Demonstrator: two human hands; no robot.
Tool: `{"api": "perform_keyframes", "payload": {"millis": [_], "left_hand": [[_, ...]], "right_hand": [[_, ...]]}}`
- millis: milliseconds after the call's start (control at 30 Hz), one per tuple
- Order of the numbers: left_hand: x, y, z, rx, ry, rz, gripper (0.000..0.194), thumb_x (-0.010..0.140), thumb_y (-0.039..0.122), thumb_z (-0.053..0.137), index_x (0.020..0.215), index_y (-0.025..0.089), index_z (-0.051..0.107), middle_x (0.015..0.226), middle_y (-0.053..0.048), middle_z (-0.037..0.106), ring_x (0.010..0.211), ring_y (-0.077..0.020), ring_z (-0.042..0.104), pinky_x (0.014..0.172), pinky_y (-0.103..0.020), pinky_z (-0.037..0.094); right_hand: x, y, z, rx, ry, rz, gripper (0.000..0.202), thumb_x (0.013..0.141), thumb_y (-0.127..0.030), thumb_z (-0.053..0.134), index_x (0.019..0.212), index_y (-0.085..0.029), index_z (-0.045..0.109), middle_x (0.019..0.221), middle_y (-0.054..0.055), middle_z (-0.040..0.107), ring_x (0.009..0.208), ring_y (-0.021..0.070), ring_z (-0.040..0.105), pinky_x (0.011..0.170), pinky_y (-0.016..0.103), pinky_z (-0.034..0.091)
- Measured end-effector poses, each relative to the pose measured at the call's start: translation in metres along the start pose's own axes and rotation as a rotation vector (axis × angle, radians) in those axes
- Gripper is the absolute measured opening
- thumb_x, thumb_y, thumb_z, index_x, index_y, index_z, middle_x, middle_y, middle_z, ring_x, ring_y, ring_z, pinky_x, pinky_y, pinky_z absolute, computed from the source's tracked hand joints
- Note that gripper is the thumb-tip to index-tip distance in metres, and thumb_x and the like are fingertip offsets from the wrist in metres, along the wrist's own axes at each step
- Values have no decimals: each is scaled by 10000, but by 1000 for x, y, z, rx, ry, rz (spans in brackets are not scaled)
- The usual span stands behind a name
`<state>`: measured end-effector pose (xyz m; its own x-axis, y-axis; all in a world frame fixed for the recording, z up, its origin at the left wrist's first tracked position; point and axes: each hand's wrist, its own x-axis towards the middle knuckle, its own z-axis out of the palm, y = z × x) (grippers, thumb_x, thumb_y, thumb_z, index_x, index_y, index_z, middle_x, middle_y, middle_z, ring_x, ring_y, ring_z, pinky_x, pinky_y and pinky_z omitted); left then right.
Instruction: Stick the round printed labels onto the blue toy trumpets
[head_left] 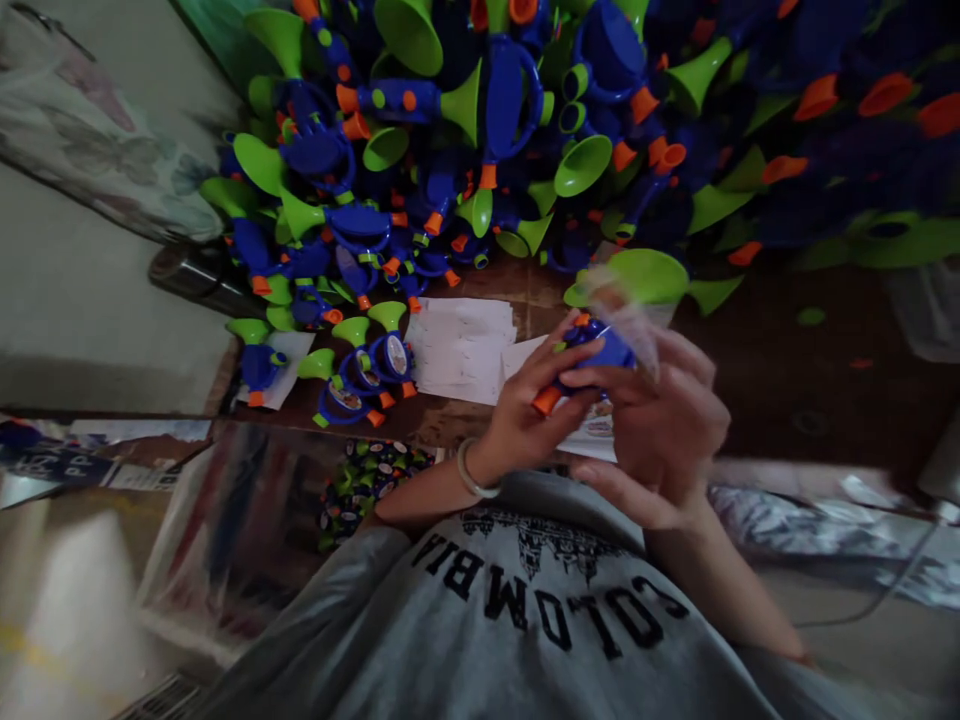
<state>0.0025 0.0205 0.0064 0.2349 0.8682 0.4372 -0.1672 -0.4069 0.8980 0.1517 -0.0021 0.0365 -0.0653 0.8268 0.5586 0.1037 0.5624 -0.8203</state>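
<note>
Near the table's front edge, my left hand (529,405) is wrapped round a blue toy trumpet (611,347) with an orange mouthpiece and a green bell. My right hand (664,425) is raised at the trumpet's right side, blurred by motion. A thin, see-through film (626,318) shows at its fingertips, over the toy. White sticker sheets (463,348) lie on the table just left of my hands, and another printed sheet (596,435) is partly hidden beneath them.
A large heap of blue, green and orange toy trumpets (431,110) covers the back of the table (780,400). Several trumpets with round labels (364,368) stand at the front left. A dark cylinder (202,280) lies at the left edge. Below is a bin of trumpets (371,480).
</note>
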Motion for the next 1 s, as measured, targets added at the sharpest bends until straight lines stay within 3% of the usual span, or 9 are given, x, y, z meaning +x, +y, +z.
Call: {"api": "perform_keyframes", "payload": {"millis": [67,133,200,267,367,500,633,800,1000], "left_hand": [[0,2,-2,-116,52,-103,423,1006,337,728,1426,315,683,1561,-70,661,1551,-288,549,1342,-529,407],[-1,2,-2,-272,108,-212,414,979,388,765,1384,316,710,1556,-58,673,1506,-284,597,1299,-513,467],[0,3,-2,-387,141,-318,438,927,416,822,1345,324,732,1548,-44,685,1487,-292,616,1287,-523,480],[1,6,-4,-448,119,-393,475,865,397,880,1316,325,752,1531,-43,701,1470,-307,634,1282,-534,486],[4,17,-10,-495,32,-402,508,847,327,884,1337,331,753,1565,-36,677,1499,-316,609,1278,-502,497],[4,27,-14,-492,-45,-368,501,896,290,825,1387,326,734,1618,-32,629,1534,-312,574,1276,-455,507],[3,30,-10,-457,-52,-349,514,915,292,813,1419,321,716,1639,-41,607,1561,-320,542,1302,-464,480],[3,32,-7,-423,-40,-352,519,919,309,824,1425,328,709,1652,-43,592,1588,-319,507,1344,-492,421],[3,31,-4,-368,-26,-328,483,945,273,801,1415,345,714,1620,-32,626,1563,-281,541,1328,-461,448]], "right_hand": [[2,-7,-4,108,116,12,536,887,-483,803,1393,-525,630,1592,8,498,1024,230,776,881,498,705],[9,-8,-11,139,281,50,294,891,-388,824,1178,-382,761,1306,28,690,811,148,726,687,339,666],[14,-6,-19,94,339,152,153,867,-328,859,994,-297,779,973,2,737,695,109,658,591,243,582],[18,-2,-24,45,311,256,140,841,-286,883,912,-261,766,820,-25,710,683,95,648,594,209,556],[17,1,-29,27,263,335,156,827,-275,894,904,-246,761,776,-45,696,643,75,628,574,195,533],[13,0,-30,-9,291,383,191,835,-351,892,911,-254,746,813,-29,700,670,105,648,598,254,556],[11,-2,-28,-36,303,377,177,863,-402,876,930,-303,745,838,-5,699,678,150,645,588,325,552],[11,-4,-26,-27,321,345,155,861,-355,886,920,-316,748,814,-27,696,666,143,631,568,313,512],[8,-4,-25,-68,315,329,131,889,-343,864,938,-320,744,825,-34,698,659,130,609,560,310,477]]}}
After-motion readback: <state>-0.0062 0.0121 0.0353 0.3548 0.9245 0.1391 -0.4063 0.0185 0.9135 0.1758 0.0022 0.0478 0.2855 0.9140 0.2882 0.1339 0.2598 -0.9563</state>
